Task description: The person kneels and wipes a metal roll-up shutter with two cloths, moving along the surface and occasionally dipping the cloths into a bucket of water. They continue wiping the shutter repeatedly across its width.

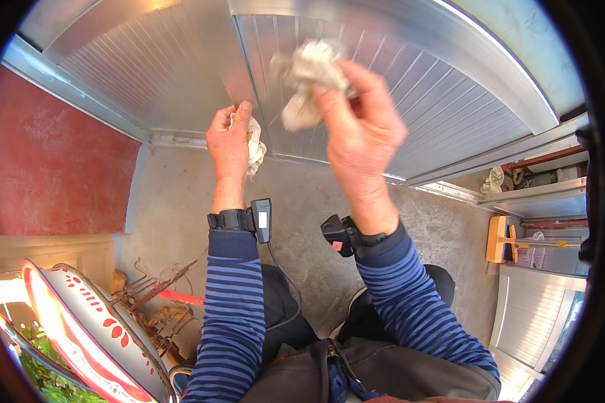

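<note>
My right hand (360, 116) is raised in front of a ribbed metal door panel (433, 101) and grips a crumpled whitish cloth (310, 80), blurred at its edges. Lower and to the left, my left hand (232, 136) is closed on a second white cloth (255, 146), which hangs down beside the fingers. That hand is near the vertical seam between two ribbed metal panels. Whether either cloth touches the metal cannot be told. Each wrist wears a black strap with a small device.
Left stands a red panel (55, 156). An enamel basin (96, 307) with red patterns, green leaves (45, 362) and rusty metal tools (156, 292) are at lower left. A broom (496, 239) lies right, below a ledge holding another cloth (493, 180). Concrete floor (302, 211) shows between my arms.
</note>
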Tool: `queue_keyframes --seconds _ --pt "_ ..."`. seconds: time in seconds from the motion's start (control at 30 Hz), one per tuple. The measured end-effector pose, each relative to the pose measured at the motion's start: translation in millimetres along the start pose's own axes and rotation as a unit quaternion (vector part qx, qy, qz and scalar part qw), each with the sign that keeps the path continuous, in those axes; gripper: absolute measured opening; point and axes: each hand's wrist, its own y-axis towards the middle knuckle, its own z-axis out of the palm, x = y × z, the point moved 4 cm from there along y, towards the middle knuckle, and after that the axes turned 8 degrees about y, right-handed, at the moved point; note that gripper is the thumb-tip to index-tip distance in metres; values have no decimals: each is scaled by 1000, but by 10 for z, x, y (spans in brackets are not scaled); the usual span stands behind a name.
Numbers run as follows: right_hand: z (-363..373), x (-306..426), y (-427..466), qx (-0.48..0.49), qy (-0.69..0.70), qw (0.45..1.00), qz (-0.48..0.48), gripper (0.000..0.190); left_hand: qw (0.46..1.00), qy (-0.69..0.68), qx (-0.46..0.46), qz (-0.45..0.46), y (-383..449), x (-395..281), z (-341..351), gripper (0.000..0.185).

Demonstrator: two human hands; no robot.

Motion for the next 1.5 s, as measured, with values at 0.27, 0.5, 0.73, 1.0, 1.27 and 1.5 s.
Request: queue_keyframes --seconds 0.27,0.5,0.73,1.0,1.27,1.5 --pt "235 79 152 104 -203 959 -167 31 1000 -16 -8 9 35 41 16 46" --pt "617 -119 79 129 -211 957 -155 34 999 -26 -14 25 12 2 11 40" --pt "271 130 260 37 -250 945 -208 34 1000 -15 4 -5 -11 -53 33 25" --pt "-932 391 215 -247 -269 918 -151 25 997 -68 16 -25 -68 -96 35 31" --pt "-326 279 210 -54 -295 930 -210 21 998 -62 14 1 -46 -88 24 31" --pt "-178 -279 -325 74 -342 935 -62 28 997 -70 21 -24 -72 -99 29 33"
